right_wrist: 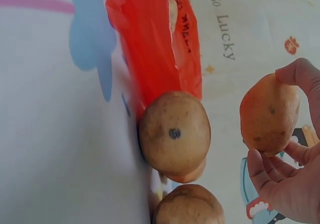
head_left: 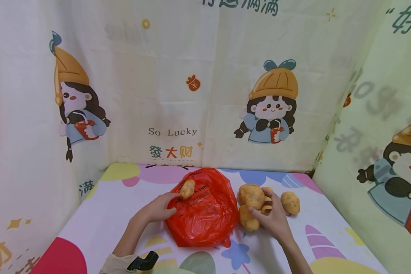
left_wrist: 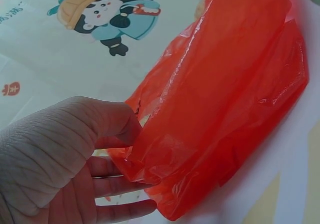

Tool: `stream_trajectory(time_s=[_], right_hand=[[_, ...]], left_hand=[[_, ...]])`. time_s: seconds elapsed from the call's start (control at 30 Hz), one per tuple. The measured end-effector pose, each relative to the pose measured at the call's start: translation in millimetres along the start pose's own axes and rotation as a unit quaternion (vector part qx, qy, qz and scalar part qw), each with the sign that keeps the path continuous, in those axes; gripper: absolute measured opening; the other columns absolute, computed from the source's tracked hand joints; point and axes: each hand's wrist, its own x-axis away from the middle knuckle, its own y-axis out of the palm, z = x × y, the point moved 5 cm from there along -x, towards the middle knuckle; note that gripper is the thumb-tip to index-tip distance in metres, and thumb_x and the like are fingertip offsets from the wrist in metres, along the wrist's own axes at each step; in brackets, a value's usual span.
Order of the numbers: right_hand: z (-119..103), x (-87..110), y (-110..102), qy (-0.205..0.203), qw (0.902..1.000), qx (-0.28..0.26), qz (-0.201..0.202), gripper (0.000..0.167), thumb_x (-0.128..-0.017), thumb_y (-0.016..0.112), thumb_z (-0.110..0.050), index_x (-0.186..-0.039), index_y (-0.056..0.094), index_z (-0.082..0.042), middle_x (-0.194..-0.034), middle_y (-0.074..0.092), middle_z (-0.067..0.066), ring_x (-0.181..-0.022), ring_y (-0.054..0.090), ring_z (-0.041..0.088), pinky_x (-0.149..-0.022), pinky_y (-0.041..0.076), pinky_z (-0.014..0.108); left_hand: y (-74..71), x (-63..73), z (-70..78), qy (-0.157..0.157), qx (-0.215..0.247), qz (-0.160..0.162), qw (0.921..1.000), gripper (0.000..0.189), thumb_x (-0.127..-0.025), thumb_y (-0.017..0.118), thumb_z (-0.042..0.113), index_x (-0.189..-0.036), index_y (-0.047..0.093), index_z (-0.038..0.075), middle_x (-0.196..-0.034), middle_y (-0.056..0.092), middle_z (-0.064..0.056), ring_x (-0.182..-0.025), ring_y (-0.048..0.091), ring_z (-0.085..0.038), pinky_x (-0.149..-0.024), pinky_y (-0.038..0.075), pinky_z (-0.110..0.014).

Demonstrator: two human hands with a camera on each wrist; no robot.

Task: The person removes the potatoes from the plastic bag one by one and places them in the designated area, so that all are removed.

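Observation:
A red plastic bag [head_left: 205, 213] lies on the table with its mouth spread. My left hand [head_left: 161, 207] grips the bag's left edge between thumb and fingers; the left wrist view shows the thin plastic [left_wrist: 210, 99] there. Inside the bag's mouth, a small potato [head_left: 187, 189] is visible. To the right of the bag, my right hand [head_left: 275, 217] holds a potato [right_wrist: 271, 115] between thumb and fingertips, raised off the table. Below it, another potato [right_wrist: 175, 133] rests close beside the bag, and one more [right_wrist: 189, 206] lies near it.
A separate potato [head_left: 290, 203] sits to the right of my right hand. The patterned tablecloth [head_left: 99, 213] covers the table, and printed curtains [head_left: 212, 95] hang behind it and at both sides. A black strap piece [head_left: 144, 262] is on the left wrist.

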Motion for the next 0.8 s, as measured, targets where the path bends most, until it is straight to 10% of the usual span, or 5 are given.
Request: stream_trajectory(time_s=[0.8], right_hand=[[18.5, 2.1, -25.1, 0.001, 0.9991, 0.043, 0.006, 0.084, -0.081, 0.086, -0.023, -0.148, 0.042, 0.002, -0.136, 0.053, 0.019, -0.105, 0.055, 0.026, -0.078, 0.051, 0.023]], left_hand=[[0.8, 1.3, 0.3, -0.029, 0.003, 0.002, 0.9996, 0.052, -0.091, 0.067, 0.008, -0.142, 0.058, 0.003, -0.143, 0.057, -0.017, -0.133, 0.051, -0.039, -0.106, 0.048, -0.059]])
